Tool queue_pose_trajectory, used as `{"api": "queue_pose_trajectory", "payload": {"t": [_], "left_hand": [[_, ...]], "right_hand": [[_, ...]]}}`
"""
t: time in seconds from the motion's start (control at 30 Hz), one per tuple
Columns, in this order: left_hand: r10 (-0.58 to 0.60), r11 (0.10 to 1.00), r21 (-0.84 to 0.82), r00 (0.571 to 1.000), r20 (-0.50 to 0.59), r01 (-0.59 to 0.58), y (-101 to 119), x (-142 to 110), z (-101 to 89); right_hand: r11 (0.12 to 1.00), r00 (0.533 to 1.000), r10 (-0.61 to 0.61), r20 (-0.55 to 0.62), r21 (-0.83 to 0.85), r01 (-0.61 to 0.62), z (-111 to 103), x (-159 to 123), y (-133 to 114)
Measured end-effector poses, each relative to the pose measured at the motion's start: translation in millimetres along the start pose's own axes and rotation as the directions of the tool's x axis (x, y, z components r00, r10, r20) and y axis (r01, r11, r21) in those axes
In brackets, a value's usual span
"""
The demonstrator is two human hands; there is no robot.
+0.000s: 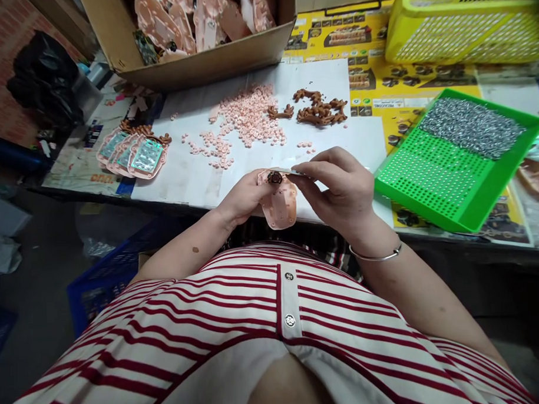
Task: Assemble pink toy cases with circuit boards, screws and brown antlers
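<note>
My left hand [246, 194] is closed around the upper left side of a pink plastic casing half [279, 210], just past the table's front edge. A small dark round part [274, 177] shows at the top of the casing. In a pinch between thumb and forefinger, my right hand [343, 184] holds a thin flat plate [288, 171], seen almost edge-on over the casing's top. What the plate is, I cannot make out. Beyond my hands, many small pink plastic pieces [253, 117] and a cluster of brown curved plastic parts [323, 110] lie on white sheeting.
A stack of pink casings with shiny panels [146, 154] lies at the left. A cardboard box [212, 67] of pink casings stands at the back. To the right are a green tray [421, 188] with small metal screws [474, 127] and a yellow basket [462, 39].
</note>
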State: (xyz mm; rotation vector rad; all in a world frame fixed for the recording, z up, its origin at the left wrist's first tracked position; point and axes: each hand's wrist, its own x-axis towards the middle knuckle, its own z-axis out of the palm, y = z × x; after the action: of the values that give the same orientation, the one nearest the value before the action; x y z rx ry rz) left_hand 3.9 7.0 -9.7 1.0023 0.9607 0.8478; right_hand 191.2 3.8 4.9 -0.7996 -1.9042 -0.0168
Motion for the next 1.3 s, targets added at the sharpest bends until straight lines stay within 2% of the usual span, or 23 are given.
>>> {"api": "queue_pose_trajectory", "payload": {"t": [0.2,0.37,0.5,0.67,0.8,1.03,1.3], "left_hand": [[-0.036,0.997,-0.067,0.999,-0.018,0.035,3.6,-2.1,1.4],[-0.011,0.997,-0.075,1.000,-0.011,0.010,5.4,-2.5,1.1],[-0.036,0.996,-0.081,0.998,-0.053,0.032,6.0,-4.7,0.7],[-0.027,0.999,-0.039,0.999,-0.017,0.027,8.3,-8.9,0.0],[-0.007,1.000,0.009,1.000,-0.025,0.008,9.4,-9.8,-1.2],[0.016,0.999,0.033,0.999,-0.045,-0.015,4.6,-7.1,-2.7],[0.070,0.998,0.012,0.996,-0.056,-0.069,3.9,-7.5,-3.3]], "right_hand": [[0.995,0.999,-0.027,0.032,-0.093,0.030,-0.7,-6.8,-2.2],[0.963,0.980,-0.182,0.083,-0.188,0.195,0.9,-21.5,-6.3],[0.937,0.948,-0.294,0.120,-0.159,0.310,7.0,-35.6,-9.7],[0.945,0.953,-0.298,0.063,-0.124,0.303,12.9,-46.4,-10.0],[0.947,0.955,-0.289,0.066,-0.124,0.295,11.8,-51.3,-9.7],[0.901,0.923,-0.377,0.080,-0.198,0.386,8.6,-50.4,-15.6],[0.935,0.948,-0.314,0.053,-0.155,0.319,11.9,-50.7,-15.7]]}}
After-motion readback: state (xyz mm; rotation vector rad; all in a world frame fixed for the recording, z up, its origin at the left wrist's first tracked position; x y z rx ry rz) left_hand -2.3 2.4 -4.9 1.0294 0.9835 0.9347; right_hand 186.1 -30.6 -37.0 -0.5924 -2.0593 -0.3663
